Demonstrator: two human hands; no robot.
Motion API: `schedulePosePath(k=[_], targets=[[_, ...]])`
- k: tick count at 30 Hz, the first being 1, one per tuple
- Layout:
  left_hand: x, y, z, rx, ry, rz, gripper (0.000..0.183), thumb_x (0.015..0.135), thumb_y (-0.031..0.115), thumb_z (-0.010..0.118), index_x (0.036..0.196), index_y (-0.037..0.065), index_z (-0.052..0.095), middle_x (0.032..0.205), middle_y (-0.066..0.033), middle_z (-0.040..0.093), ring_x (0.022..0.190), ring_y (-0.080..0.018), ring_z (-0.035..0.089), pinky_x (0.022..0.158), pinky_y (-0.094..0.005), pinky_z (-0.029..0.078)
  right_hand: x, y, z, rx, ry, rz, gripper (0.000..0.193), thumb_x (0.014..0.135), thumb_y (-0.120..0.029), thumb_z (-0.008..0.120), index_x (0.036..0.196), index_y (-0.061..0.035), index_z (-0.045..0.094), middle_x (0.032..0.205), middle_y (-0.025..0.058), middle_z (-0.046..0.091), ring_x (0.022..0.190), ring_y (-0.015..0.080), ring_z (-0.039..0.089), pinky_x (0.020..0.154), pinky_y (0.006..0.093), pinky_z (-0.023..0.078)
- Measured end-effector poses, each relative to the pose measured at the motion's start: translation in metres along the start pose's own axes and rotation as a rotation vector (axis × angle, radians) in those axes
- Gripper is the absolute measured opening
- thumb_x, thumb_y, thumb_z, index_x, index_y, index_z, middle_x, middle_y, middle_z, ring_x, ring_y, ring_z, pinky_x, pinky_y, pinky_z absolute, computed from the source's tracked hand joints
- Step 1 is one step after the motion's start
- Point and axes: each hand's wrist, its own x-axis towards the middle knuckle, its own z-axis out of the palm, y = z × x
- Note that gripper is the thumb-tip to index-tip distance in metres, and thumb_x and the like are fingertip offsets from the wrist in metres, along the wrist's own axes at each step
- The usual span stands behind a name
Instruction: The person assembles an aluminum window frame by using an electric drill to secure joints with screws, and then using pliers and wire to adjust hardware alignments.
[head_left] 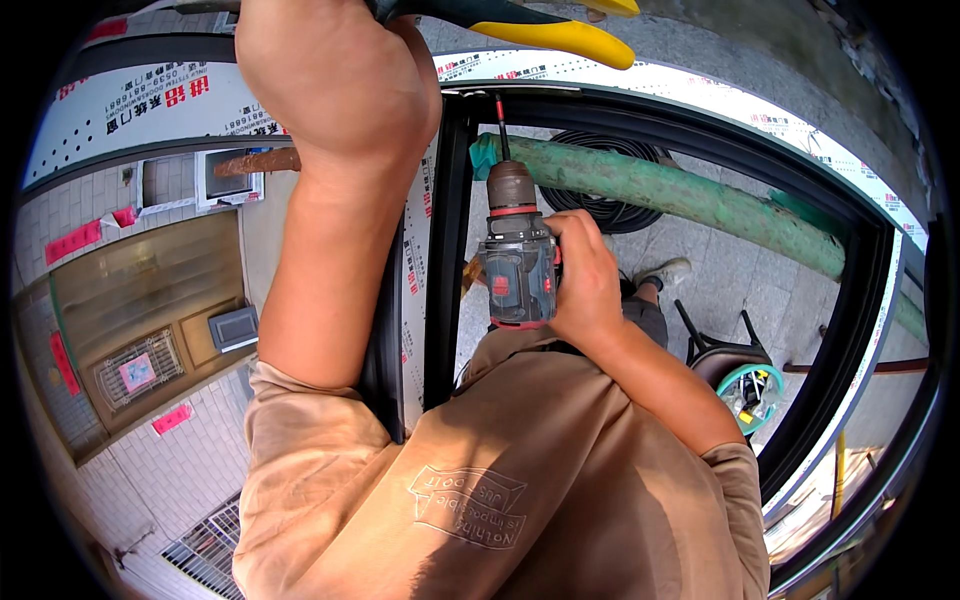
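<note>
My left hand (340, 85) is raised at the top edge, its fingers mostly cut off. From its right side stick out the yellow and dark handles of pliers (555, 38), which it appears to hold; their jaws are out of view. My right hand (588, 280) is wrapped round the grip of a cordless drill (518, 265). A long dark bit (502, 130) with a red band points away from me, its tip at the far bar of a black window frame (600, 108). Whether the tip touches the bar I cannot tell.
White printed film (760, 115) covers the frame's outer face; a mullion (413, 290) runs under my left arm. Beyond the opening are a green pole (690, 195), a coil of black hose (610, 150), a stool (725, 355) and a teal bucket (752, 390). A tiled wall (190, 470) stands left.
</note>
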Motion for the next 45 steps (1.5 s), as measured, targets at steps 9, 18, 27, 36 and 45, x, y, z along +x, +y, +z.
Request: schedulePosePath(k=[9,18,27,36,45], targets=[[0.005,-0.013,-0.017,-0.019,-0.007,0.014,0.028,0.111,0.022,0.043,0.103,-0.001,0.056,0.087,-0.0171,0.068,0.087,-0.0321,0.071,0.094,-0.0458,0.058,-0.003,0.000,0.022,-0.097,-0.004,0.100,0.046,0.070,-0.006,0.087,0.106,-0.0065,0.057,0.103,0.0136,0.060,0.087,0.0400,0.068,0.070,0.0473,0.056],[-0.001,0.000,-0.001,-0.004,0.015,-0.041,0.028,0.111,0.023,0.043,0.102,0.000,0.056,0.086,-0.0164,0.069,0.088,-0.0317,0.071,0.095,-0.0457,0.058,-0.001,-0.005,0.027,-0.026,0.013,0.098,0.047,0.071,-0.007,0.086,0.107,-0.0055,0.056,0.104,0.0138,0.060,0.086,0.0414,0.067,0.070,0.0483,0.056],[-0.001,-0.002,-0.002,-0.025,0.010,-0.050,0.027,0.111,0.024,0.044,0.101,0.001,0.056,0.086,-0.0159,0.069,0.089,-0.0310,0.071,0.095,-0.0454,0.058,-0.003,-0.001,0.026,0.004,-0.009,0.102,0.044,0.074,-0.006,0.084,0.107,-0.0045,0.055,0.104,0.0151,0.059,0.087,0.0425,0.067,0.071,0.0490,0.055],[-0.001,-0.005,-0.003,-0.005,0.022,-0.021,0.026,0.110,0.022,0.045,0.100,0.001,0.057,0.086,-0.0162,0.069,0.086,-0.0308,0.071,0.094,-0.0455,0.058,-0.001,-0.007,0.028,0.095,-0.005,0.101,0.046,0.075,-0.001,0.081,0.115,-0.0041,0.058,0.109,0.0168,0.059,0.091,0.0445,0.067,0.076,0.0502,0.056],[-0.001,-0.008,-0.005,-0.027,0.038,-0.044,0.025,0.109,0.021,0.047,0.099,0.001,0.058,0.085,-0.0159,0.068,0.085,-0.0304,0.071,0.094,-0.0464,0.059,-0.014,-0.003,0.026,0.074,-0.065,0.027,0.054,0.071,-0.001,0.084,0.120,-0.0046,0.060,0.114,0.0150,0.061,0.096,0.0423,0.069,0.079,0.0478,0.059]])
